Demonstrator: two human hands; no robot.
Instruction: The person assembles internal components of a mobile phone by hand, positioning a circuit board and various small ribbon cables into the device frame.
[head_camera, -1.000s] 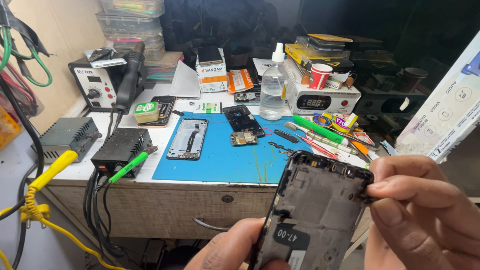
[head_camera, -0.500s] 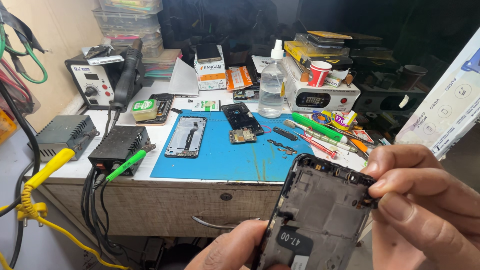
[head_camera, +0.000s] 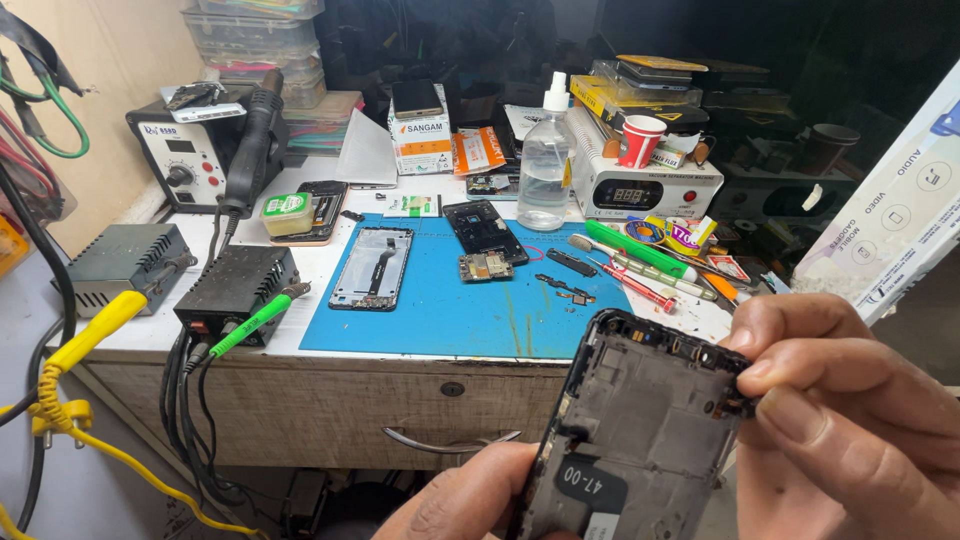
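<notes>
- I have the phone frame up close in front of me, between both hands and well short of the bench.
- Its long axis runs steeply, tilted a little: the lower end sits toward my left hand, the upper end leans up and right toward my right hand.
- My left hand is curled under the frame's lower left edge and bears it from below; I cannot tell how tightly the fingers close, since most of them are hidden behind the frame.
- My right hand is nearly closed, thumb and forefinger pinched together at the frame's upper right corner, touching the small parts along that edge. I cannot make out any loose piece held in the pinch.
- The right hand is the nearer one to that corner; the left stays at the opposite end.
- Beyond the hands, on the blue mat, lie a second phone shell ahead of my left hand, and a small circuit board straight ahead, well apart from the frame.
</notes>
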